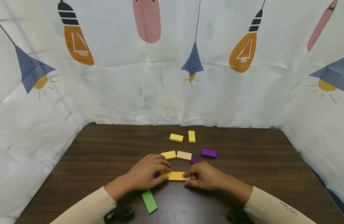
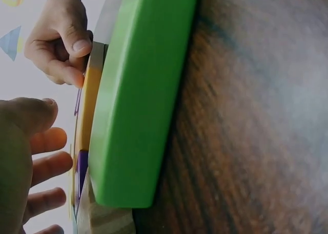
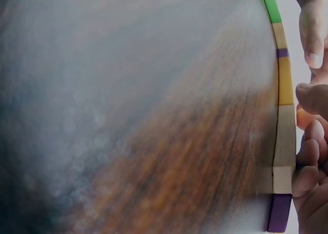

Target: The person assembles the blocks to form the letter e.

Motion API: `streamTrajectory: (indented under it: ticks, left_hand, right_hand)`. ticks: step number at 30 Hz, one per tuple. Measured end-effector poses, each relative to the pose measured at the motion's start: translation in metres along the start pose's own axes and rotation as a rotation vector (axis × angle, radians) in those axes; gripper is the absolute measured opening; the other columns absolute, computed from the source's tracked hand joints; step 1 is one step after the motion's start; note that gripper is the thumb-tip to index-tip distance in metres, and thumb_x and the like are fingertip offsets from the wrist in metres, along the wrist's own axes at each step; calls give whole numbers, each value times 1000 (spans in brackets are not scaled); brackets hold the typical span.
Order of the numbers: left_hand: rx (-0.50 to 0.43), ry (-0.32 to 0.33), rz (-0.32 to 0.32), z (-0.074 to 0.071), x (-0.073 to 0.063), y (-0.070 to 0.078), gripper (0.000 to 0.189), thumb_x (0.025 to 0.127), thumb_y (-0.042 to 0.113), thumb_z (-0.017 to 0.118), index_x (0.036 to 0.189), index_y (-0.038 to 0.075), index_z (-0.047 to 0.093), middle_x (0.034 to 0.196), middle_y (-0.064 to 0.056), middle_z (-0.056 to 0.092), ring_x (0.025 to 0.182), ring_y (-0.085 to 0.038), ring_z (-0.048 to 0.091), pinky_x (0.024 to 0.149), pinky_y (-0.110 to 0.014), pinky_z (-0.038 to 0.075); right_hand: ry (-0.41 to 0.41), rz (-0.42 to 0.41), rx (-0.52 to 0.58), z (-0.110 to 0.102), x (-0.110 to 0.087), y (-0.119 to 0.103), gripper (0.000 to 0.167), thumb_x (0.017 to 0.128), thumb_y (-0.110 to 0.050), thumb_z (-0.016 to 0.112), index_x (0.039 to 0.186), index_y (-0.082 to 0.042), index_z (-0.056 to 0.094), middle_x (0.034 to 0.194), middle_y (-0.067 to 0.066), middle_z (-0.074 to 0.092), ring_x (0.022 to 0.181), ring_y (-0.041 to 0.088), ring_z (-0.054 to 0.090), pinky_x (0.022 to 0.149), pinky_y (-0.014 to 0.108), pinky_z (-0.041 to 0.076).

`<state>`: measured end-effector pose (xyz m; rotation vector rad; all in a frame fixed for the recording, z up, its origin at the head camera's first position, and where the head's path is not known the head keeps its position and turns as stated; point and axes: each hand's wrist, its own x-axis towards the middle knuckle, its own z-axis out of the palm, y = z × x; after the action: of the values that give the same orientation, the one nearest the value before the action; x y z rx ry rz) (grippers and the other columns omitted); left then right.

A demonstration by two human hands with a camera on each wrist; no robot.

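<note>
Table (image 1: 253, 149): dark brown wood grain, looks smooth, with a semi-gloss sheen that hazes over on the near side. Far backdrop (image 1: 166, 93): creased white sheet, cloth or plastic, can't tell. My yellow-orange bar (image 1: 176, 176): smooth, painted-looking, low sheen. Green block (image 2: 138, 95), near left: smooth, even coat, satin. Striped block (image 1: 184, 155), farther off: bare wood, grain showing, matt. Pale block (image 3: 285, 134) by my right hand (image 1: 202, 176): unpainted wood, matt. My sleeves (image 1: 89, 207): matt cloth. Wrist gear (image 1: 125, 213): black, plastic-looking.
</note>
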<state>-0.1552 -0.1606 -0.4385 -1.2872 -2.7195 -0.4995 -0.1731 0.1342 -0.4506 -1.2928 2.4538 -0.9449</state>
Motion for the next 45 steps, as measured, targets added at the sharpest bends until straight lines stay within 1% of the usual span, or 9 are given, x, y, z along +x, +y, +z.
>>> streamTrajectory:
  ticks: [4,9,16,22,25,32,37,41,45]
  left_hand:
    - [-11,-2,12,-1,0,1,23,98,39,69,113,23,78,118,12,68,122,-17,58,108,-47,41]
    - [-18,-25,19,0,-1,2,24,98,39,68,115,23,77,117,12,68,118,-13,59,106,-46,43]
    - [-9,-40,13,1,-1,2,26,99,40,68,117,24,77,117,13,68,117,-12,60,107,-49,41]
    - [1,-12,-1,0,-1,2,25,98,39,68,116,24,78,120,12,69,121,-16,59,110,-50,39]
    - [-9,-7,-14,-2,-2,1,23,99,37,68,115,23,78,120,12,69,121,-16,59,108,-50,41]
    - [-51,-2,15,-2,-5,-1,21,101,34,66,114,22,78,119,12,68,116,-11,61,101,-48,47]
    - [-68,62,36,-3,-6,-5,19,101,30,67,113,19,77,117,11,68,112,-11,62,98,-42,50]
    - [-72,123,-6,-9,-7,-10,15,101,25,68,109,17,78,112,9,68,109,-14,62,93,-41,53]
    - [-91,101,-70,-12,-9,-14,11,100,22,68,103,19,78,109,11,67,109,-14,61,92,-41,54]
  right_hand:
    - [-2,7,3,0,0,-1,23,94,-26,78,110,-10,80,75,-16,52,66,-4,47,58,17,43]
    - [-4,15,8,0,0,-1,23,93,-26,79,110,-10,80,75,-16,52,66,-4,47,58,18,44]
    - [5,1,4,0,0,-1,22,93,-25,79,109,-9,80,75,-16,52,67,-4,47,59,17,44]
    - [5,-14,6,0,0,1,23,94,-25,78,110,-9,79,76,-16,52,66,-4,47,58,17,44]
    - [1,-11,7,0,0,1,23,94,-26,78,110,-10,79,76,-16,52,66,-4,48,58,17,43]
    - [-2,5,1,-1,0,-1,23,93,-25,79,110,-10,80,75,-16,53,66,-4,48,58,17,43]
    - [-1,-4,-1,-1,0,0,23,93,-25,78,110,-9,79,75,-15,53,66,-4,47,58,17,43]
    - [0,-7,3,-1,0,0,23,94,-25,78,110,-9,79,75,-15,52,66,-4,47,59,17,43]
    - [3,-10,5,-1,0,0,23,94,-24,78,110,-9,79,75,-16,52,66,-4,47,59,17,43]
